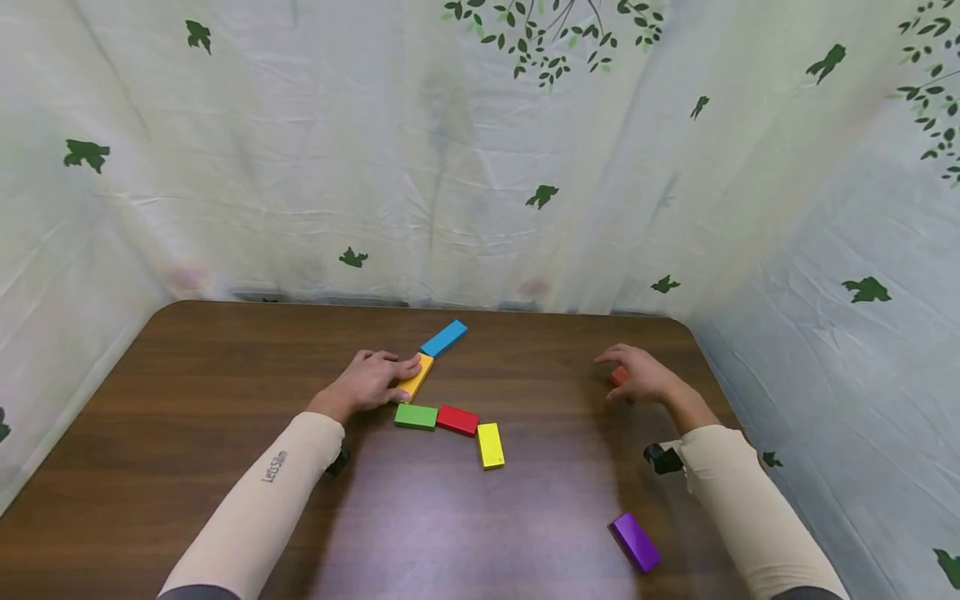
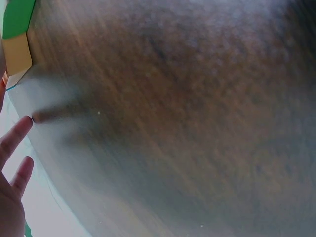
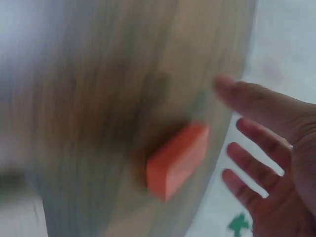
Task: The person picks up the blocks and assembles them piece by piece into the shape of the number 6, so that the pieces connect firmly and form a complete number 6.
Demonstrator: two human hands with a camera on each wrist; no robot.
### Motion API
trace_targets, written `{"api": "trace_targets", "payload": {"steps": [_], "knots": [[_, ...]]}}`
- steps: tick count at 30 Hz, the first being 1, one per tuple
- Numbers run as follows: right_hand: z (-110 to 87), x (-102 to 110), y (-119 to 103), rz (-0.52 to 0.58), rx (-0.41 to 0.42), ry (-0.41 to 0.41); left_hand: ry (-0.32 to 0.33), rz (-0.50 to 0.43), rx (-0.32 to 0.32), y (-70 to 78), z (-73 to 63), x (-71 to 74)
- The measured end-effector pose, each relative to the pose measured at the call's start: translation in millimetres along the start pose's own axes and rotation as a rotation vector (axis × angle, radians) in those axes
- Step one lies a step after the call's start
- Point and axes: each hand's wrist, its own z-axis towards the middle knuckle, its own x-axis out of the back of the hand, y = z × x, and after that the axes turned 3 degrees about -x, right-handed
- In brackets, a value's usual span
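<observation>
My left hand (image 1: 367,382) pinches an amber-yellow wooden block (image 1: 418,375), thumb at its near end and a finger farther up. Its other fingers show at the edge of the left wrist view, off the table. The block lies between a blue block (image 1: 444,339) and a green block (image 1: 416,417). At the right, my right hand (image 1: 643,375) hovers over an orange-red block (image 3: 177,163), its fingers spread and apart from it. That block lies on the table and is partly hidden by the hand in the head view.
A red block (image 1: 457,420) and a bright yellow block (image 1: 491,446) continue the bent row from the green one. Nearer the front right lies a purple block (image 1: 635,542). Behind the brown table (image 1: 225,358) hangs a pale curtain (image 1: 300,167) with leaf and bird prints.
</observation>
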Motion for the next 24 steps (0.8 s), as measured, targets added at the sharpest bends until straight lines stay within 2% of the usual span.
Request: {"api": "trace_targets", "payload": {"steps": [3,6,17,24], "knots": [[-4.1,7,17,-0.019,-0.041,-0.068,-0.004,0.001,-0.005,1.7,0.3,0.7],[-5.8,10,27,-0.026,-0.058,-0.101,-0.004,0.005,-0.006,2.7,0.1,1.3],[-4.3,11,35,-0.058,-0.027,-0.079,-0.004,0.002,0.005,2.3,0.0,1.5],[-4.4,6,30,-0.010,-0.048,-0.075,-0.001,0.007,-0.001,0.8,0.2,1.2]]}}
